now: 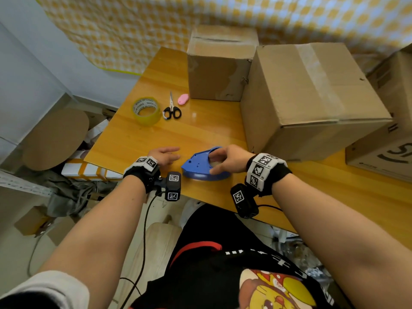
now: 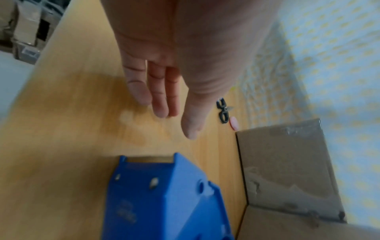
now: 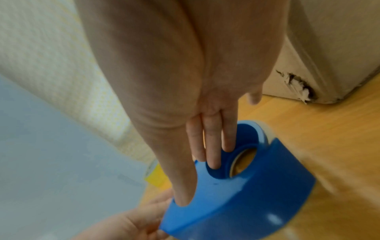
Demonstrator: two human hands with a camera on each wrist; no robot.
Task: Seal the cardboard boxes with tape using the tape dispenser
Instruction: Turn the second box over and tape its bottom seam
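Note:
A blue tape dispenser (image 1: 200, 167) lies on its side on the wooden table (image 1: 200, 128), near the front edge. My right hand (image 1: 214, 163) grips it, with fingers dipped into its round opening (image 3: 226, 164) and the thumb along the blue face. My left hand (image 1: 171, 156) lies flat and open on the table just left of the dispenser's pointed end (image 2: 150, 164). A large cardboard box (image 1: 312, 97) with a tape strip over its top stands right of the dispenser. A smaller box (image 1: 219, 63) with an open slit on top stands behind.
A yellow tape roll (image 1: 147, 110), black scissors (image 1: 171, 110) and a small pink object (image 1: 183, 99) lie at the table's back left. Another printed box (image 1: 383, 148) sits at the far right. Cardboard and clutter fill the floor left of the table.

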